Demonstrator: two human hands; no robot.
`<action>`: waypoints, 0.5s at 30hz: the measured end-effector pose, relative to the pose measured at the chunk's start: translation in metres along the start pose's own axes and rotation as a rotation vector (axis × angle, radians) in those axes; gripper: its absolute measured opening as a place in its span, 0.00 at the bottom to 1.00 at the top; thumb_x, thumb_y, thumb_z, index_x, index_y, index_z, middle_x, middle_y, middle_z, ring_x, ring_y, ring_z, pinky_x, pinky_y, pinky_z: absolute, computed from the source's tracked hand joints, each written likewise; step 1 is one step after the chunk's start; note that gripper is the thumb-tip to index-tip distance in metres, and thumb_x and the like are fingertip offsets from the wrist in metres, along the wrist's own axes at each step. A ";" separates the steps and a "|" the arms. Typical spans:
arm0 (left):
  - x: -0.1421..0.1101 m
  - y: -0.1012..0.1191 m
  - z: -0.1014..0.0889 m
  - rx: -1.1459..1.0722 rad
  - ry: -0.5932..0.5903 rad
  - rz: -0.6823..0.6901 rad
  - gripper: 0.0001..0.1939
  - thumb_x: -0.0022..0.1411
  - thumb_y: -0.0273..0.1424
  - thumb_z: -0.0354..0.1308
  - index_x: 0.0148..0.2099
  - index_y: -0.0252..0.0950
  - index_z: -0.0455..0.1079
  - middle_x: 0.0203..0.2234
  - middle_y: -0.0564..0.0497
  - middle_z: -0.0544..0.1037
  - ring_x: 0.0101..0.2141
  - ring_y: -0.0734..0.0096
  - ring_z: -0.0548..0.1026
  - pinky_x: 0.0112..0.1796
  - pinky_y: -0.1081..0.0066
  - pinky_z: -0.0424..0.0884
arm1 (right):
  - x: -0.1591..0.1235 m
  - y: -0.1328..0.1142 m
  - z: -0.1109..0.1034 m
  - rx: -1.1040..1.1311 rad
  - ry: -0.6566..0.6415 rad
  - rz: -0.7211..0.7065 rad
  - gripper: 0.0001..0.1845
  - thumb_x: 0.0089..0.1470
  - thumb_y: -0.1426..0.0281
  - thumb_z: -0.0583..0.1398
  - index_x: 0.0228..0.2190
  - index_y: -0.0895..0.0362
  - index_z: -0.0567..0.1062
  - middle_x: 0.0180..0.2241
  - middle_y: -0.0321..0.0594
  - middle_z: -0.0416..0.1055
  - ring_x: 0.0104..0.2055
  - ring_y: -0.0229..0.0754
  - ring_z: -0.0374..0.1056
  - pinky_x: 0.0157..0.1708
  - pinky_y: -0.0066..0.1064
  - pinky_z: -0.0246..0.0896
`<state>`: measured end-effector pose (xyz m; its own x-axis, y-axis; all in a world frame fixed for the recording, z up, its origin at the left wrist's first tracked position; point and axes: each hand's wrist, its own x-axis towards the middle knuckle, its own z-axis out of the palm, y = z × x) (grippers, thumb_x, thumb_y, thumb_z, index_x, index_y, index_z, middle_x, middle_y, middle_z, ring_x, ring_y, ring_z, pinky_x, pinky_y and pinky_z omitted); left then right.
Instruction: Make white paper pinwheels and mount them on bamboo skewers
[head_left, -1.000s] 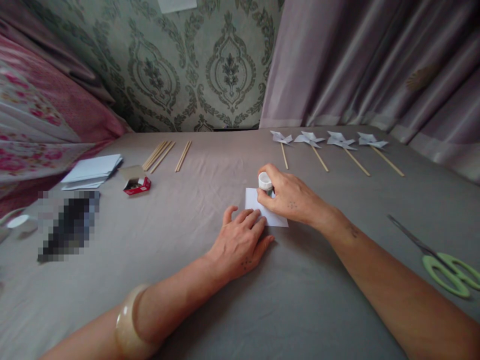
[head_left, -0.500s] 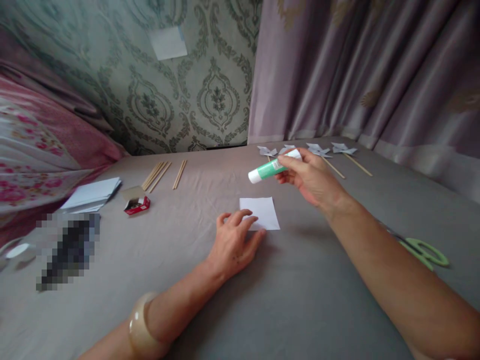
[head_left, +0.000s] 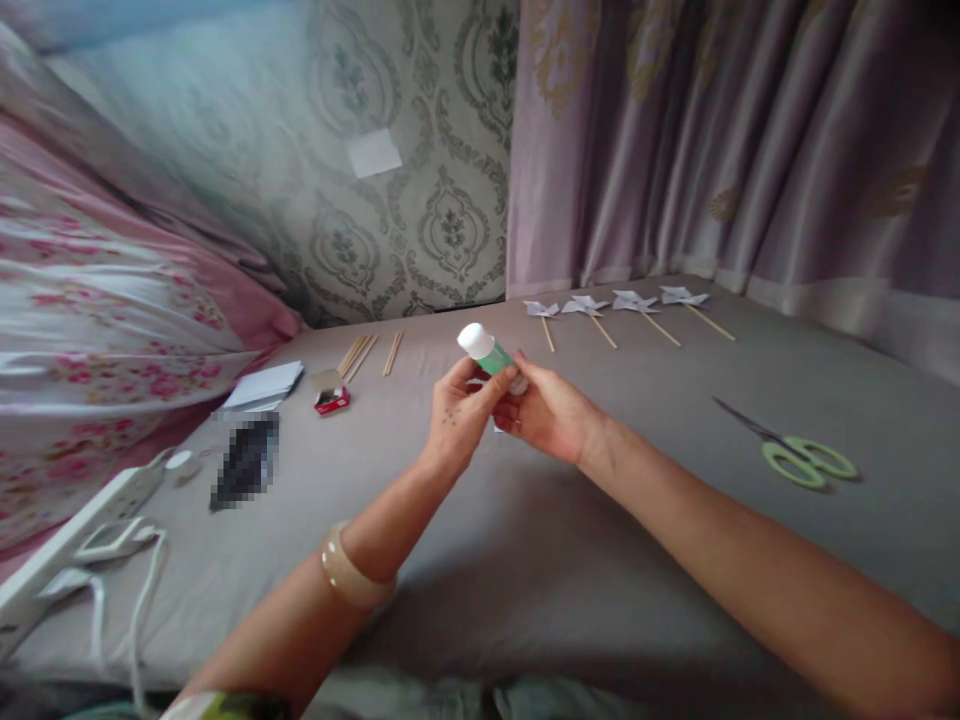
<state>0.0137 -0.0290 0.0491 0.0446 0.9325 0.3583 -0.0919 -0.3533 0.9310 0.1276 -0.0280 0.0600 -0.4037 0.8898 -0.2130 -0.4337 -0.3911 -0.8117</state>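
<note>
A green glue stick (head_left: pixel 495 357) with a white end (head_left: pixel 474 340) is held up above the cloth, tilted toward the upper left. My left hand (head_left: pixel 461 410) is closed around its middle, thumb along the side. Lower down, my right hand (head_left: pixel 553 412) grips the bottom end, its fingers partly hidden behind the left thumb. Of the small white paper sheet (head_left: pixel 499 430) only a sliver shows beneath the hands.
Several paper pinwheels (head_left: pixel 634 302) on sticks lie at the back right. Green-handled scissors (head_left: pixel 795 455) rest at right. Wooden sticks (head_left: pixel 358 357), a small red box (head_left: pixel 331 402), a paper stack (head_left: pixel 264 385) and a blurred-out dark object (head_left: pixel 247 462) lie left, near a power strip (head_left: pixel 112 530).
My right hand has lifted the glue stick off the paper and turned it. My left hand has left the paper and taken hold of the stick too. The camera view has shifted.
</note>
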 end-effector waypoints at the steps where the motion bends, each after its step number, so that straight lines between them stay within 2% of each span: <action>1: -0.003 0.000 -0.005 0.049 0.014 -0.021 0.15 0.48 0.40 0.67 0.35 0.35 0.73 0.29 0.51 0.78 0.28 0.70 0.74 0.32 0.70 0.69 | -0.003 0.005 -0.001 -0.070 -0.037 0.070 0.27 0.63 0.52 0.44 0.31 0.57 0.72 0.29 0.42 0.75 0.28 0.37 0.70 0.26 0.26 0.65; 3: -0.007 -0.003 -0.025 0.163 0.066 -0.035 0.16 0.47 0.41 0.67 0.33 0.34 0.74 0.27 0.51 0.77 0.26 0.71 0.72 0.30 0.71 0.67 | -0.010 0.011 -0.007 -0.188 -0.025 0.209 0.30 0.62 0.50 0.43 0.31 0.59 0.72 0.29 0.45 0.75 0.26 0.38 0.70 0.22 0.26 0.63; 4: -0.008 -0.005 -0.039 0.222 0.107 -0.031 0.16 0.47 0.41 0.66 0.33 0.34 0.74 0.27 0.51 0.77 0.27 0.71 0.72 0.30 0.71 0.66 | -0.013 0.013 -0.013 -0.220 0.008 0.231 0.28 0.62 0.51 0.44 0.31 0.59 0.72 0.30 0.45 0.75 0.25 0.36 0.70 0.22 0.25 0.62; 8: -0.005 -0.016 -0.120 0.418 0.375 -0.020 0.16 0.46 0.40 0.66 0.33 0.34 0.75 0.26 0.51 0.77 0.30 0.68 0.72 0.35 0.70 0.66 | -0.027 0.010 -0.052 -0.336 0.103 0.230 0.17 0.61 0.60 0.53 0.32 0.59 0.74 0.30 0.43 0.75 0.25 0.34 0.70 0.22 0.22 0.64; 11: 0.004 -0.029 -0.177 0.493 0.496 -0.057 0.17 0.42 0.40 0.66 0.32 0.34 0.75 0.26 0.51 0.77 0.30 0.67 0.73 0.35 0.70 0.66 | -0.031 0.009 -0.080 -0.343 0.180 0.214 0.09 0.58 0.66 0.58 0.31 0.58 0.75 0.30 0.44 0.75 0.24 0.34 0.69 0.22 0.22 0.66; 13: 0.012 -0.037 -0.201 0.538 0.556 -0.090 0.17 0.41 0.40 0.66 0.32 0.34 0.75 0.26 0.51 0.78 0.31 0.65 0.73 0.35 0.70 0.65 | -0.031 0.013 -0.091 -0.350 0.177 0.191 0.08 0.56 0.66 0.60 0.30 0.57 0.75 0.30 0.44 0.75 0.24 0.35 0.69 0.21 0.24 0.66; 15: 0.020 -0.045 -0.211 0.554 0.588 -0.110 0.16 0.41 0.39 0.66 0.31 0.34 0.75 0.25 0.50 0.78 0.31 0.65 0.73 0.35 0.70 0.65 | -0.029 0.019 -0.096 -0.378 0.161 0.176 0.08 0.54 0.65 0.62 0.30 0.57 0.75 0.30 0.43 0.74 0.24 0.35 0.68 0.21 0.23 0.66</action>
<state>-0.1913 0.0216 -0.0002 -0.5193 0.7960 0.3108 0.3950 -0.0989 0.9133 0.2083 -0.0383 -0.0011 -0.3015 0.8542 -0.4235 -0.0328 -0.4532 -0.8908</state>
